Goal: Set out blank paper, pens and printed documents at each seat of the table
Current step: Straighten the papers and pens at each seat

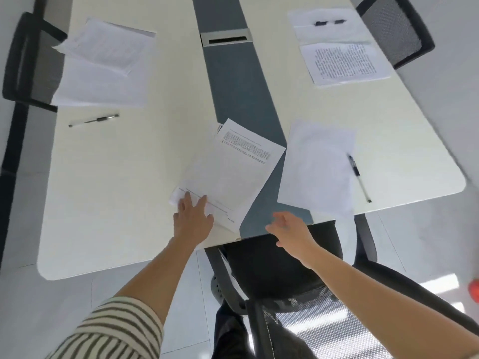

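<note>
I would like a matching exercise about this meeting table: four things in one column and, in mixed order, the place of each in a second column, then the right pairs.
Things
1. left-side clear pen with black grip
2. right-side clear pen with black grip
3. silver rectangular cable slot
4. nearest stack of printed white pages

Places
A. built into the grey centre strip
B. under the fingers of the left hand
C. on bare white tabletop, touching no paper
D. along the right edge of a blank white sheet

Pairs: 1-C, 2-D, 3-A, 4-B
</note>
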The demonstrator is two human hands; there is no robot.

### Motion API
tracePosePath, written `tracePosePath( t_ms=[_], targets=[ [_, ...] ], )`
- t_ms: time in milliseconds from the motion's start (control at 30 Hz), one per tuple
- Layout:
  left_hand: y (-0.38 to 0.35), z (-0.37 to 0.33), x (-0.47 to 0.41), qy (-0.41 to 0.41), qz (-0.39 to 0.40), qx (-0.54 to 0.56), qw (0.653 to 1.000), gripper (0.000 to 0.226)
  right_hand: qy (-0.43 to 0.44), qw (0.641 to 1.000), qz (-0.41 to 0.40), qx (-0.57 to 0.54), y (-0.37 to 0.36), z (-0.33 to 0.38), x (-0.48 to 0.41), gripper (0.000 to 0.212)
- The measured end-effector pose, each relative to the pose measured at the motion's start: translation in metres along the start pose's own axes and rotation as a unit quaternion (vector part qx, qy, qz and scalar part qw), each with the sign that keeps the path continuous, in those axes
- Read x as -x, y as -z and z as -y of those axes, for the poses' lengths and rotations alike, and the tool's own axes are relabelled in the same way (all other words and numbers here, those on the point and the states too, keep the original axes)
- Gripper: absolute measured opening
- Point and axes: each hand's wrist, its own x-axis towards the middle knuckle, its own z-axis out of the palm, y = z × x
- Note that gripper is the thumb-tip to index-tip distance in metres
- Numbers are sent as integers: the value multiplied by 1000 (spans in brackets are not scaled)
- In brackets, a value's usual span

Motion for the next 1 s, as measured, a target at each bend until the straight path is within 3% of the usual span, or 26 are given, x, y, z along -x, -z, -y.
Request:
tracePosePath(
  t_ms=[100,200,367,467,533,600,700,800,867,933,1000],
  targets=[
    [-13,13,11,-29,6,-73,997,63,-68,989,-10,-131,-10,21,-21,54],
    [-22,26,40,-50,14,-89,995,64,-126,956,-28,-262,-22,43,-42,33],
    [-30,48,77,-73,35,-103,991,64,-149,942,-45,-298,-49,70,-55,22],
    [-21,54,76,-83,62,-93,990,59,-126,958,-55,-251,-60,78,-53,27],
    [-11,58,71,-80,67,-5,995,56,-71,974,-57,-208,-60,87,-43,34],
    [5,64,60,-46,43,167,984,59,3,983,-52,-173,-54,102,-25,35],
    [52,69,35,2,-34,368,929,79,150,982,-35,-111,-38,125,7,31],
    [113,65,18,-27,-53,541,839,86,261,960,-15,-101,-23,145,35,32],
    [144,60,17,-67,-55,580,810,66,298,949,-12,-104,-17,153,43,40],
    [157,53,21,-86,-60,576,810,44,296,950,-20,-101,-14,149,39,40],
    [152,49,23,-87,-59,550,829,36,272,958,-33,-80,-14,137,28,40]
  ],
)
